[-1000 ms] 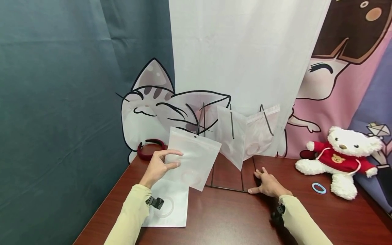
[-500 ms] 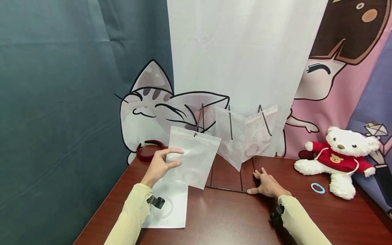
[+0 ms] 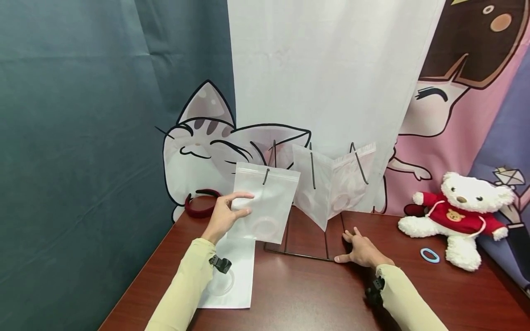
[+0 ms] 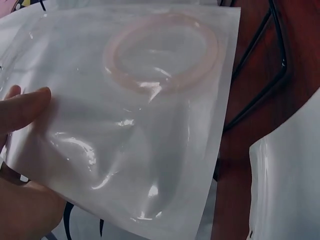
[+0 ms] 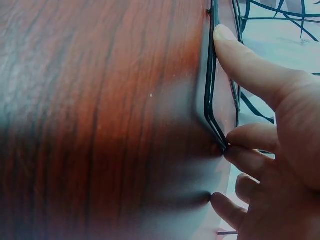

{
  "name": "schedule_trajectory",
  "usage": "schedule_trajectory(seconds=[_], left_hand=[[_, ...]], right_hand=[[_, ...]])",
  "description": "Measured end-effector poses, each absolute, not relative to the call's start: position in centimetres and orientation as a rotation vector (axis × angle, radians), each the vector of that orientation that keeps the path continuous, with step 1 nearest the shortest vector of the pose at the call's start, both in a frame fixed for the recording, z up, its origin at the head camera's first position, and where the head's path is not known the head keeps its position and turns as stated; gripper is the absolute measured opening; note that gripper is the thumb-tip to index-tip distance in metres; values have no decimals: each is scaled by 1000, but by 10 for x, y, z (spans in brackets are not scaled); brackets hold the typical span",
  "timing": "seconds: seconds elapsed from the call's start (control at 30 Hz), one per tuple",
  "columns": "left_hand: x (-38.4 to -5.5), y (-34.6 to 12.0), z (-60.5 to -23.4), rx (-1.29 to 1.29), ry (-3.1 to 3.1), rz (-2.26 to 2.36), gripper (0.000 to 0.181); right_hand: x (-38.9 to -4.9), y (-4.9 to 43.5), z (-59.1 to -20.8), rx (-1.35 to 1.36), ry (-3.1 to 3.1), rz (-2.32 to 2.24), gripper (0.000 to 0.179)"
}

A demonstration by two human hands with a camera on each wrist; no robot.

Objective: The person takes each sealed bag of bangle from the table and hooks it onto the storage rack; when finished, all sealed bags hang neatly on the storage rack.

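My left hand [image 3: 223,216] grips the left edge of a clear zip bag [image 3: 277,195] with a ring-shaped item [image 3: 266,226] inside. That ring shows pale pink in the left wrist view, low in the bag [image 4: 90,55]. At the bag's top, a dark hook prong [image 3: 266,177] of a black wire rack [image 3: 298,254] stands out in front of the plastic. My right hand [image 3: 361,248] lies at the rack's front right base corner. In the right wrist view its thumb presses the base wire [image 5: 210,65], the other fingers spread around the bend.
Two similar bags [image 3: 304,179] hang on the rack's other hooks. Another white bag [image 3: 238,294] with a ring lies on the table [image 3: 306,294] below my left arm. A dark red headband [image 3: 200,214] stands behind; a teddy bear [image 3: 459,214] and light blue ring [image 3: 429,255] sit right.
My left hand and the bag have moved up and back. The hook prong now shows in front of the bag, where earlier only the hole was seen. My right hand has stayed.
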State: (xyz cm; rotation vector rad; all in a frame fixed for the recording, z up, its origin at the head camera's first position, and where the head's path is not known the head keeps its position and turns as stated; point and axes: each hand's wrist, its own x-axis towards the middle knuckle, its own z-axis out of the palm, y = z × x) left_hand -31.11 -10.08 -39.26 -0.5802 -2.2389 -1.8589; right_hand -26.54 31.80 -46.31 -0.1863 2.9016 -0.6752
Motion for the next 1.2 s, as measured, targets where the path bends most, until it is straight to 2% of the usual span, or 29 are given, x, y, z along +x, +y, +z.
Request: schedule_trajectory(seconds=[0.57, 1.2], left_hand=[[-343, -72, -386, -399, -2179, -1872, 41], [-371, -52, -386, -340, -2113, -1875, 43]], right_hand=[[-267, 317, -464, -189, 2921, -675, 103], [-264, 317, -463, -183, 2927, -668, 103]])
